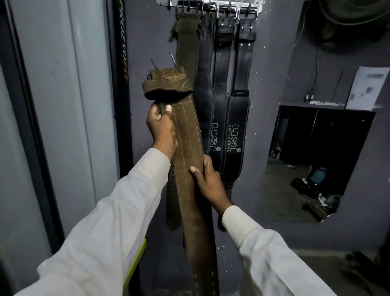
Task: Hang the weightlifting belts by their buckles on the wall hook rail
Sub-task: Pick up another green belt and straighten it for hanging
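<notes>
Bare left hand point(161, 128), bare right hand point(207, 179), long white plain-cuffed sleeves point(109, 221), lime-yellow strip point(136, 262) under the left arm.

Light is dim and cool, falling softly and evenly on the grey wall point(270, 63). The white sleeves point(101, 221) in the lower half are the brightest areas, nearly washed out. The hook rail point(166, 2) glints at the top edge. Centre frame, stitching on the brown belt point(185, 135) is sharp. The upper right corner and the recess point(316, 137) at right sink into black. Vertical lines bow at the left edge.
</notes>
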{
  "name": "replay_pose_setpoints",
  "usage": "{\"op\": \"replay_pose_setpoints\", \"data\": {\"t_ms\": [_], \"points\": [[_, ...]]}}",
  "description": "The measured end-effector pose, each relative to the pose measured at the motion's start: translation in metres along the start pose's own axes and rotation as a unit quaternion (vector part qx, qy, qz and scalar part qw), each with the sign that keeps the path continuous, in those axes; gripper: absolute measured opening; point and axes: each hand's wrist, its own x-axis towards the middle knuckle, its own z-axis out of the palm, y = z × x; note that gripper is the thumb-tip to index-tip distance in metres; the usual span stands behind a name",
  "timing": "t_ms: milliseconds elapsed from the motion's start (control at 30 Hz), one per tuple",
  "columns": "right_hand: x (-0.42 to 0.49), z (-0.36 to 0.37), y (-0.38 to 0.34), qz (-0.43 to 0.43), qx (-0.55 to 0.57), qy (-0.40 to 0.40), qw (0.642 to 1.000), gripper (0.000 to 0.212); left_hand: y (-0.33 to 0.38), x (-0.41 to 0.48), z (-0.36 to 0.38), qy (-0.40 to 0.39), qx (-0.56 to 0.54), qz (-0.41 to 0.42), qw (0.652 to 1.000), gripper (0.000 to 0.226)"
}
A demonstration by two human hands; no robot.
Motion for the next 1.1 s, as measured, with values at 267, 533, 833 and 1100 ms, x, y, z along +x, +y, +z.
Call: {"op": "replay_pose_setpoints", "data": {"t_ms": [267, 533, 833, 1100], "points": [[-0.011, -0.022, 0.005, -0.016, 0.003, -0.011, 1.000, 0.036, 0.008, 0.001, 0.012, 0.004, -0.001, -0.004, 1.000, 0.027], [-0.017, -0.027, 0.010, -0.009, 0.016, -0.031, 0.999, 0.030, 0.015, 0.010, 0.018, 0.001, -0.010, 0.007, 1.000, 0.025], [-0.040, -0.020, 0.062, 0.098, 0.065, -0.174, 0.978, 0.035, 0.049, 0.028, 0.016, -0.031, -0.030, -0.028, 0.999, 0.031], [0.055, -0.044, -0.088, -0.025, 0.235, -0.059, 0.970, 0.038, 0.048, -0.010, 0.023, -0.123, -0.040, -0.108, 0.986, 0.028]]}}
